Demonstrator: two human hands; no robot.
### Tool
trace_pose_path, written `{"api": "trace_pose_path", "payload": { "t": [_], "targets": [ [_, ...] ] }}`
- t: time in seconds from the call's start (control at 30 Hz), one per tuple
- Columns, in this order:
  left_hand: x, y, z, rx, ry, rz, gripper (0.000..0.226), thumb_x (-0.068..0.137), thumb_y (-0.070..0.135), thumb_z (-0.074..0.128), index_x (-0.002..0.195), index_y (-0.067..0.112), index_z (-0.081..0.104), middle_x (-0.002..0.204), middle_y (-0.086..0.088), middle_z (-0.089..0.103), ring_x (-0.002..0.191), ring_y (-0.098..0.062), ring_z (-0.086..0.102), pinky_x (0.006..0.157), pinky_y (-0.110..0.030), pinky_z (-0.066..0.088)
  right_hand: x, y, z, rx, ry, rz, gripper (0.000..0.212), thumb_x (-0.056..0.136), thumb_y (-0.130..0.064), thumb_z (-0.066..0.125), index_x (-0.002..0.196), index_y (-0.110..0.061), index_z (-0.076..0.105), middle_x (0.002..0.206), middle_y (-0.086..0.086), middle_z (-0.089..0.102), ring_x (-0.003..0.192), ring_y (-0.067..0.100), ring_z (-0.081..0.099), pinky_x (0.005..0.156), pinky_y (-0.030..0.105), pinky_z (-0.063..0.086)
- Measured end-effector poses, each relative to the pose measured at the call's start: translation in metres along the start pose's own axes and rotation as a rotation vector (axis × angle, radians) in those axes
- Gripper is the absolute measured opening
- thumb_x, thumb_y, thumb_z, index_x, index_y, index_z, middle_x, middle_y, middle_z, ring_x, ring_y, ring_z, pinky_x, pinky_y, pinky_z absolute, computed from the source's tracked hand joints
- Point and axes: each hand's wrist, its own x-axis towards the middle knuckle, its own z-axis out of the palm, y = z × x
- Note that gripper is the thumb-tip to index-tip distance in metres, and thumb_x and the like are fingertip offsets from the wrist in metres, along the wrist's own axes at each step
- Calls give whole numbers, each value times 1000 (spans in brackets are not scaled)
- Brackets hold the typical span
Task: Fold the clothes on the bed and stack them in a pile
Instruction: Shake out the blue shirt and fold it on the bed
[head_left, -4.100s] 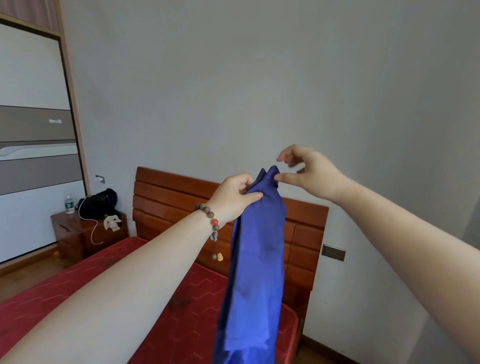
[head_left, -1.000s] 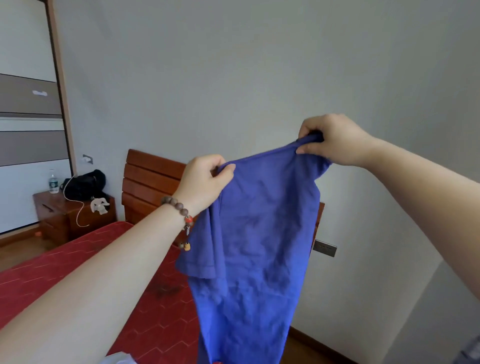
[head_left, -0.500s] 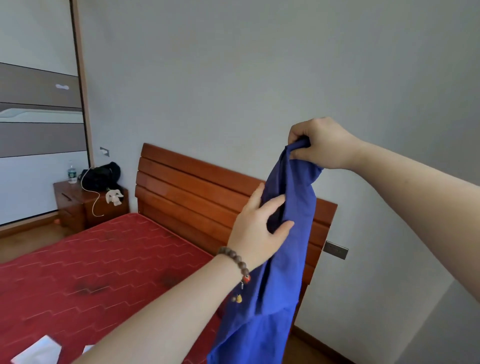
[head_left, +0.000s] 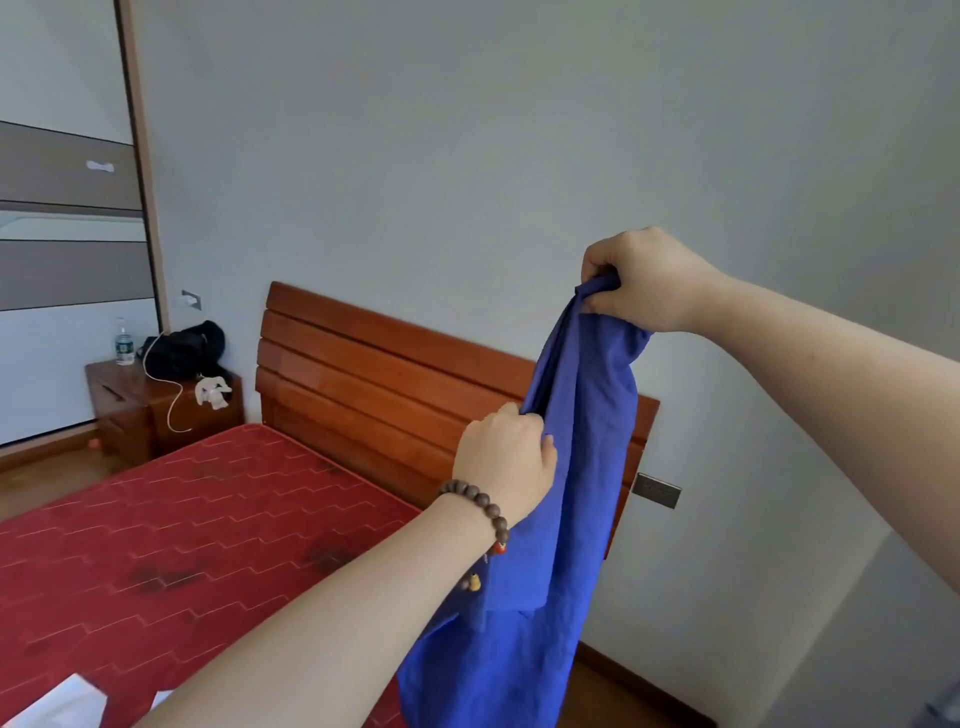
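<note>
We hold the blue garment (head_left: 582, 467) in the air with both hands. Our right hand (head_left: 644, 280) is the upper one; its fingers are curled tight round the bunched top end of the cloth. Our left hand (head_left: 506, 460), lower and to the left, is closed in a narrow grip on the garment's left edge, about a third of the way down; a beaded bracelet (head_left: 478, 501) sits on that wrist.

The garment hangs with its long axis near vertical, the top leaning slightly right toward the right hand, the lower end running out of the frame at the bottom.

Behind the cloth stand the wooden headboard (head_left: 374, 374) and the red mattress (head_left: 171, 530). A nightstand (head_left: 130, 410) at left carries a water bottle (head_left: 123, 343) and a black bag (head_left: 189, 348). Something white (head_left: 62, 706) lies at the mattress's near edge. The garment covers the headboard's right part.
</note>
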Motion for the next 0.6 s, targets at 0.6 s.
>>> {"api": "trace_pose_path", "payload": {
  "t": [0.6],
  "targets": [
    [15, -116, -60, -329, 9, 54, 29, 82, 24, 76, 60, 23, 57, 51, 20, 51, 54, 1, 48, 53, -13, 31, -5, 11, 0, 138, -47, -73, 13, 80, -13, 76, 82, -12, 64, 76, -4, 62, 72, 18, 56, 63, 18, 42]
  ]
}}
